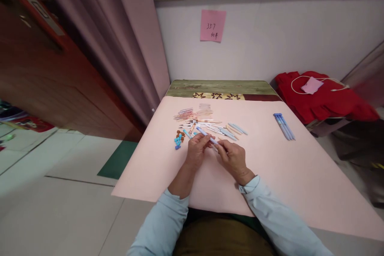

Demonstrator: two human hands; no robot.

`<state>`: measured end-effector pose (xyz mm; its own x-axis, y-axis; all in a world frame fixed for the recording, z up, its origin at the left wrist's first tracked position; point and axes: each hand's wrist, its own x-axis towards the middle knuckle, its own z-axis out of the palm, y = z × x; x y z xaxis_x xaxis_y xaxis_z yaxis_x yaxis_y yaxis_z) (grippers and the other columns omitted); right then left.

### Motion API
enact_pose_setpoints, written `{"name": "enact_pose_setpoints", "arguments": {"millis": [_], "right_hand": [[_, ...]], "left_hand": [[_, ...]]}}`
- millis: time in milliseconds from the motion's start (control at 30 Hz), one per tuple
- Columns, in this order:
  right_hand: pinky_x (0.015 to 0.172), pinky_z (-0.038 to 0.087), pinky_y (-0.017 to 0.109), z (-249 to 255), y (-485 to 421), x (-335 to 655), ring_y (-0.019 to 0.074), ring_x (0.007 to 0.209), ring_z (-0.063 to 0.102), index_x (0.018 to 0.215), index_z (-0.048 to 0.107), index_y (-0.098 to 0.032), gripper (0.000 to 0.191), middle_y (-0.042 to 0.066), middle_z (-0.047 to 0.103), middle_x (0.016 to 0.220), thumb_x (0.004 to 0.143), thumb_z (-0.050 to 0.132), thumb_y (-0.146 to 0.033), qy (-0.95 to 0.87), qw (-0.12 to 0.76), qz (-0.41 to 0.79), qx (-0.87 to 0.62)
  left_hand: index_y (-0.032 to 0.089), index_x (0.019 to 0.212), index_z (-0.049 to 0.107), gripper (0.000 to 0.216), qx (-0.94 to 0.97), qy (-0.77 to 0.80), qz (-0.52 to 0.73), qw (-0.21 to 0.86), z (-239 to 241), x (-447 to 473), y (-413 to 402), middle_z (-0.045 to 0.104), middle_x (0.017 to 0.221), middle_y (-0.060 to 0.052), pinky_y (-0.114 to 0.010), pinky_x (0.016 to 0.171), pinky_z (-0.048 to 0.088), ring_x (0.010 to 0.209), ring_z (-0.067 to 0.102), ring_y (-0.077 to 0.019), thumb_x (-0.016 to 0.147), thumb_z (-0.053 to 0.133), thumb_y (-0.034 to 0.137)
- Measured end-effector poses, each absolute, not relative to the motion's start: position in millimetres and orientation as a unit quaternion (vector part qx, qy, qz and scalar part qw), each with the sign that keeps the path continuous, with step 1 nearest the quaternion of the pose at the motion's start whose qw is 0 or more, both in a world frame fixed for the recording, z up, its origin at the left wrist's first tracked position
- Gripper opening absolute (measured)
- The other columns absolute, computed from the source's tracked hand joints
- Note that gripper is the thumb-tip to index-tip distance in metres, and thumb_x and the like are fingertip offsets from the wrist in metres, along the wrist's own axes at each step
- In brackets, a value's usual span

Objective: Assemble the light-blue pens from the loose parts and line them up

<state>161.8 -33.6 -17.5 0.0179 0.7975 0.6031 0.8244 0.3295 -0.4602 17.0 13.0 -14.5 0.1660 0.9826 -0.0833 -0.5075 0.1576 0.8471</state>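
Observation:
A light blue-purple pen barrel slants between my two hands over the middle of the table. My left hand has its fingers closed round the upper part. Fingers of my right hand pinch the lower end, partly hiding it. Just beyond lie several slim white refills with dark tips and several pale blue and cream pen barrels. Left of my left hand is a small heap of blue and brown pieces. Several thin, clear pinkish parts are piled farther back.
Several blue pens lie side by side at the right of the pink-covered table. Red cloth with a white cable sits beyond the right edge. A pink note is on the wall; a brown door stands left.

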Motion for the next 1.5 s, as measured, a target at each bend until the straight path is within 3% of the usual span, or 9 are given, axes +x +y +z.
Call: {"name": "enact_pose_setpoints", "arguments": {"millis": [233,433,600,733,833,967,1067,1333,1500], "right_hand": [[0.057,0.036,0.023,-20,-33,163,0.0116,0.054,0.059,0.083,0.068,-0.021,0.035,-0.001,0.066,0.06,0.1,0.043,-0.038,-0.716,0.397,0.053,-0.571],[0.058,0.038,0.023,-15,-36,162,0.0135,0.06,0.06,0.094,0.069,-0.022,0.03,-0.001,0.068,0.068,0.09,0.06,-0.05,-0.678,0.438,0.065,-0.586],[0.056,0.037,0.024,-21,-34,163,0.0127,0.057,0.06,0.086,0.069,-0.022,0.031,0.0,0.07,0.069,0.094,0.055,-0.048,-0.692,0.434,0.064,-0.573],[0.057,0.038,0.024,-21,-34,163,0.013,0.058,0.06,0.085,0.069,-0.022,0.029,0.0,0.068,0.067,0.093,0.056,-0.046,-0.685,0.442,0.061,-0.576],[0.059,0.039,0.024,-18,-35,164,0.0133,0.06,0.059,0.086,0.07,-0.022,0.028,-0.001,0.066,0.065,0.092,0.057,-0.046,-0.658,0.459,0.063,-0.594],[0.06,0.039,0.024,-13,-34,165,0.0141,0.062,0.06,0.086,0.07,-0.023,0.028,-0.002,0.065,0.065,0.09,0.058,-0.048,-0.613,0.476,0.082,-0.625],[0.06,0.04,0.024,-12,-34,165,0.0144,0.061,0.06,0.087,0.07,-0.022,0.03,-0.002,0.066,0.065,0.089,0.059,-0.05,-0.599,0.482,0.1,-0.631],[0.06,0.039,0.025,-12,-36,166,0.0144,0.06,0.06,0.086,0.07,-0.022,0.031,-0.002,0.067,0.066,0.088,0.058,-0.05,-0.585,0.472,0.13,-0.647],[0.064,0.042,0.026,-13,-31,168,0.0156,0.065,0.062,0.092,0.072,-0.023,0.031,-0.001,0.07,0.072,0.09,0.057,-0.05,-0.559,0.494,0.157,-0.647]], "left_hand": [[0.012,0.082,0.072,0.024,0.38,0.337,0.549,0.663,-13,16,11,0.072,0.081,-0.006,-0.022,0.06,0.046,0.059,0.057,-0.008,0.074,0.078,0.034],[0.013,0.08,0.071,0.025,0.387,0.357,0.554,0.645,-16,18,7,0.07,0.072,-0.004,-0.024,0.065,0.049,0.061,0.061,-0.011,0.073,0.08,0.035],[0.012,0.074,0.068,0.027,0.396,0.379,0.557,0.624,-17,25,4,0.067,0.065,-0.003,-0.024,0.062,0.048,0.056,0.058,-0.0101,0.07,0.08,0.037],[0.013,0.085,0.068,0.032,0.387,0.408,0.569,0.6,-10,24,1,0.069,0.074,-0.005,-0.025,0.062,0.049,0.059,0.06,-0.0108,0.07,0.08,0.038],[0.017,0.098,0.065,0.044,0.385,0.464,0.613,0.511,-1,-1,-2,0.069,0.094,-0.006,-0.026,0.06,0.049,0.064,0.062,-0.0121,0.062,0.085,0.034],[0.02,0.086,0.069,0.02,0.466,0.6,0.592,0.267,2,-56,-10,0.063,0.084,-0.002,-0.028,0.069,0.047,0.066,0.055,-0.0123,0.07,0.076,0.029],[0.021,0.081,0.069,0.013,0.516,0.659,0.519,0.173,-9,-84,-16,0.059,0.08,-0.001,-0.031,0.073,0.046,0.065,0.053,-0.0148,0.068,0.073,0.021],[0.021,0.081,0.07,0.007,0.596,0.669,0.424,0.13,-32,-88,-17,0.062,0.084,-0.006,-0.035,0.076,0.046,0.072,0.057,-0.0203,0.077,0.065,0.023],[0.021,0.084,0.066,0.011,0.555,0.664,0.477,0.154,-24,-86,-19,0.065,0.078,-0.003,-0.033,0.073,0.049,0.069,0.059,-0.0182,0.08,0.066,0.031]]}}
